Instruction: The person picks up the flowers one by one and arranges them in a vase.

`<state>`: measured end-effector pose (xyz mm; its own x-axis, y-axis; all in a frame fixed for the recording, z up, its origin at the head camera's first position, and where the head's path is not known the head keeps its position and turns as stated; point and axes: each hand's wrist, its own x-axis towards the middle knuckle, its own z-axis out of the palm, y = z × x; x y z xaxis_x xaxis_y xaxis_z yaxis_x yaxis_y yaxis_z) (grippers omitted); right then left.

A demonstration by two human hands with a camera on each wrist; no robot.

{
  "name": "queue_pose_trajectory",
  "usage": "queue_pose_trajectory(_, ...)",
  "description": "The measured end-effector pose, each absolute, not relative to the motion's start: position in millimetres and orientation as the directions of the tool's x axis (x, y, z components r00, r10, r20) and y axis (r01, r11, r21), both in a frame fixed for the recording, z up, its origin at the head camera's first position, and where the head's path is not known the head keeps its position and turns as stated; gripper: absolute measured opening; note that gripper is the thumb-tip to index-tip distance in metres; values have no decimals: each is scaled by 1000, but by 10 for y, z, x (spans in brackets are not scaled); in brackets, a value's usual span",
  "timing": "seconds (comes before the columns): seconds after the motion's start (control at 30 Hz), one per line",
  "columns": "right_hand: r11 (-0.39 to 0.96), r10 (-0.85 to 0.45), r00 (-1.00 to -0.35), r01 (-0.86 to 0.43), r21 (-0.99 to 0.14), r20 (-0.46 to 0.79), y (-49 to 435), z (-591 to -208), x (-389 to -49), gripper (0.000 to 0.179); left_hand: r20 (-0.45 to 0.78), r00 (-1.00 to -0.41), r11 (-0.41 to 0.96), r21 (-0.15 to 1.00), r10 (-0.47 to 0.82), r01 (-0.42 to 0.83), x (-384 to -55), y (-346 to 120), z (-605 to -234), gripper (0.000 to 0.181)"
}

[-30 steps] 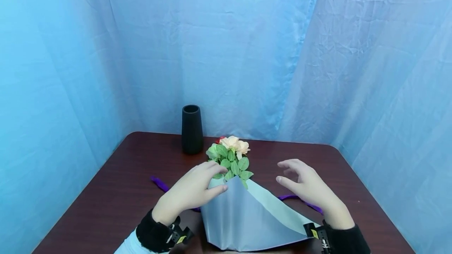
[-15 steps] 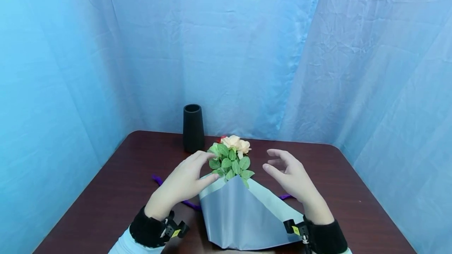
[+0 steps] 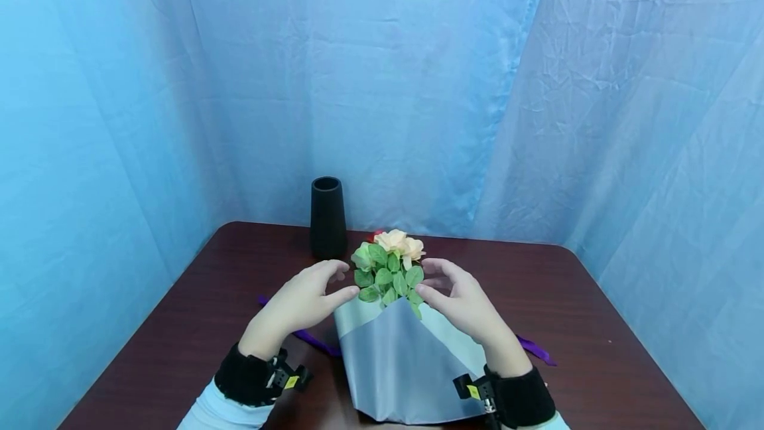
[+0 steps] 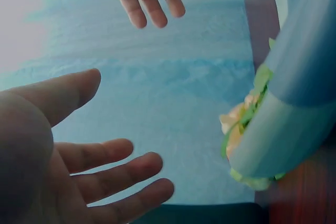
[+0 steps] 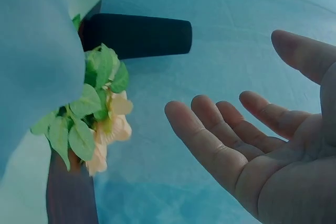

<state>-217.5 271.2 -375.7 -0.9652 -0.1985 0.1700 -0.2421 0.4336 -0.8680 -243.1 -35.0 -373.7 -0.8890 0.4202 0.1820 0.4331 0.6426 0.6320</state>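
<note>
Blue-grey wrapping with a pale green inner face (image 3: 396, 367) sits between the left hand (image 3: 303, 298) and the right hand (image 3: 458, 298), around a leafy bunch of cream, green and red flowers (image 3: 394, 263). Both hands are wide, fingers loosely spread. A tapered black vase (image 3: 327, 224) stands beyond the left hand; purple ribbon (image 3: 316, 344) shows beside each forearm.
</note>
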Motion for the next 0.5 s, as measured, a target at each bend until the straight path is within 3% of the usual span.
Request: queue_pose_trajectory(0.5,394,-241,-968,-166,-904,73,2505,-3938,-2185,55,65,-874,671,613,482,416,-2565,-460,-3867,35)
